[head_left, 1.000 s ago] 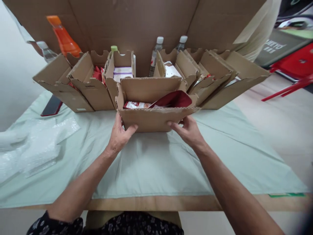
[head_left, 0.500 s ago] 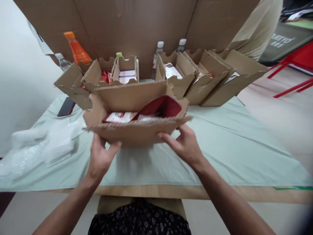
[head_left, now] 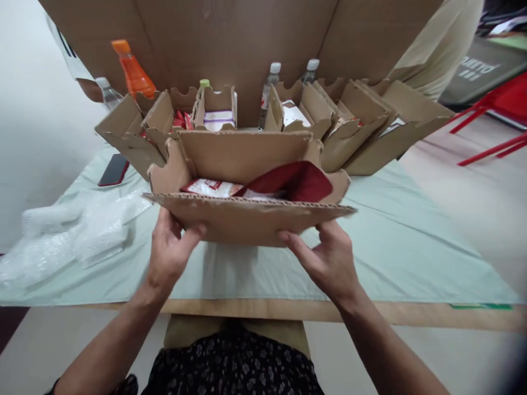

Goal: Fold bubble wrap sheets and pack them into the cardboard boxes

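Between my hands is an open cardboard box [head_left: 247, 222], raised above the table and tilted so that its inside shows. My left hand [head_left: 173, 249] grips its lower left end, thumb on the front wall. On the lower right end my right hand [head_left: 323, 258] has the same hold, with its other fingers partly hidden. Inside lie a white and red packet [head_left: 214, 188] and a dark red packet or pouch [head_left: 307, 184]; something clear and shiny sits between them, too unclear to name.
Behind stand several cardboard bins [head_left: 296, 112] with goods in them. An orange bottle [head_left: 134, 71] and clear bottles [head_left: 268, 93] stand before a tall cardboard panel [head_left: 239, 44]. Bubble wrap [head_left: 82, 230] and a phone [head_left: 114, 169] lie at left on the green cloth [head_left: 403, 241].
The held box has shifted a little to the right and turned more squarely toward me. My right hand moved right with it; the view tilted slightly.
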`<state>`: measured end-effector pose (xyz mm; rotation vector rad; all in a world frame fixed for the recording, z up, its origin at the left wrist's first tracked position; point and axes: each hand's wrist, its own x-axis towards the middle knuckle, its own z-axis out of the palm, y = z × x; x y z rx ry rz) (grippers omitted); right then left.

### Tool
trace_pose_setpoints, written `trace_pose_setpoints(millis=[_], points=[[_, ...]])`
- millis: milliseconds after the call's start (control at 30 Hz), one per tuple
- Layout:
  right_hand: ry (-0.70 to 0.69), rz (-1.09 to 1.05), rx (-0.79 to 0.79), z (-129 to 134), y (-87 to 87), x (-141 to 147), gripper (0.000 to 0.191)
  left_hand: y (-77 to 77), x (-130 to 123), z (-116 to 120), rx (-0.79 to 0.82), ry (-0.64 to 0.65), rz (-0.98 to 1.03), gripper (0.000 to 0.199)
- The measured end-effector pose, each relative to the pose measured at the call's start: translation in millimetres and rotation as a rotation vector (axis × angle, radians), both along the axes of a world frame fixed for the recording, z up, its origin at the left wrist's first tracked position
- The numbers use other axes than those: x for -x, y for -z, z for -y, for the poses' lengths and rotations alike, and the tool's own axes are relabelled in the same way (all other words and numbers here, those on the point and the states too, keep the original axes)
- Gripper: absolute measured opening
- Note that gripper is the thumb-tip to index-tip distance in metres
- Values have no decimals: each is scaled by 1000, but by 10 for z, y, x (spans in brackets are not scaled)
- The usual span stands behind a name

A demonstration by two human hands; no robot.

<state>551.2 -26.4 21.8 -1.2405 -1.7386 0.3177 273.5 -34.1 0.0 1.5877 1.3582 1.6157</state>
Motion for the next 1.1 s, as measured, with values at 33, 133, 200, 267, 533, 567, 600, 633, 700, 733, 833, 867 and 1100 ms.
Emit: trace_pose_setpoints(millis=[33,133,200,267,533,567,600,633,700,733,833,867,1100], points=[[5,-12,-17,-64,-5,51,27,-20,40,-133,-32,-2,19,46],[60,6,-68,-70,78,83,31,-11,45,-585,-46,55,47,53],[96,52,-62,96,237,42,38,55,-8,-868,-9,139,26,56],[73,108,-28,340,461,-9,51,157,-73,-1085,2,221,11,63],[93,31,240,519,977,-359,33,770,-329,-877,139,236,-53,80],[148,-35,271,397,961,-426,38,832,-372,-794,148,248,-65,79],[171,-93,301,261,943,-485,45,882,-416,-720,148,256,-82,78],[157,-139,335,123,929,-531,51,918,-461,-659,138,262,-101,77],[51,-199,417,-123,923,-574,55,951,-543,-577,102,277,-140,76],[-4,-220,452,-219,932,-572,54,952,-580,-553,84,288,-158,77],[-72,-273,504,-398,970,-517,50,923,-679,-520,58,326,-201,79],[-74,-293,509,-435,973,-502,49,908,-713,-515,58,337,-213,79],[-59,-347,570,-674,885,-615,54,833,-1068,-517,51,347,-209,77]])
